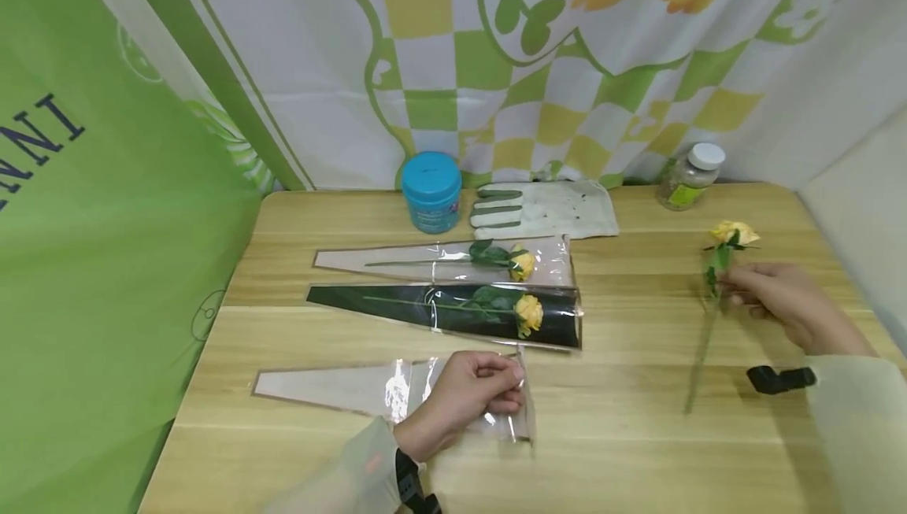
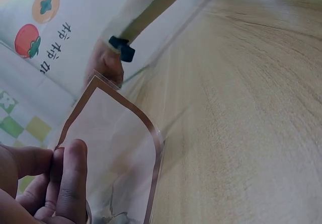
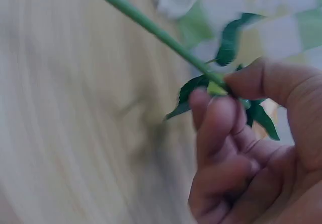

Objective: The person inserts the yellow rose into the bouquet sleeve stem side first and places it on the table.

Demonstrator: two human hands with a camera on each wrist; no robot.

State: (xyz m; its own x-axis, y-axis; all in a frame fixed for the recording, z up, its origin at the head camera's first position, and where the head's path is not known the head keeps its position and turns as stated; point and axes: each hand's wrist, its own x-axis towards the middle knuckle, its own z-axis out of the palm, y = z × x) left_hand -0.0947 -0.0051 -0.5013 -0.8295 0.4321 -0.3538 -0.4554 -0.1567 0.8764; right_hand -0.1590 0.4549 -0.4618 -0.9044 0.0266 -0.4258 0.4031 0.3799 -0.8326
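Note:
My right hand [image 1: 775, 297] pinches a yellow rose [image 1: 734, 234] by its stem, just below the bloom. In the right wrist view the green stem [image 3: 151, 30] slants up to the left from between thumb and fingers, with leaves around the grip. Near the table's front, my left hand [image 1: 471, 392] pinches the wide end of a clear flower sleeve [image 1: 319, 386] with a brown border. The left wrist view shows that sleeve's mouth [image 2: 126, 118] rising beside the thumb and fingers. Beyond it lie two more sleeves, one pale [image 1: 553, 253] and one black [image 1: 563, 317], each with a yellow rose inside.
At the back of the wooden table [image 1: 623, 419] stand a blue tub [image 1: 432, 195] and a white-capped jar [image 1: 690, 177]. A white work glove [image 1: 560, 211] lies between them. A patterned curtain [image 1: 453, 65] hangs behind, and green cloth [image 1: 106, 278] is at the left.

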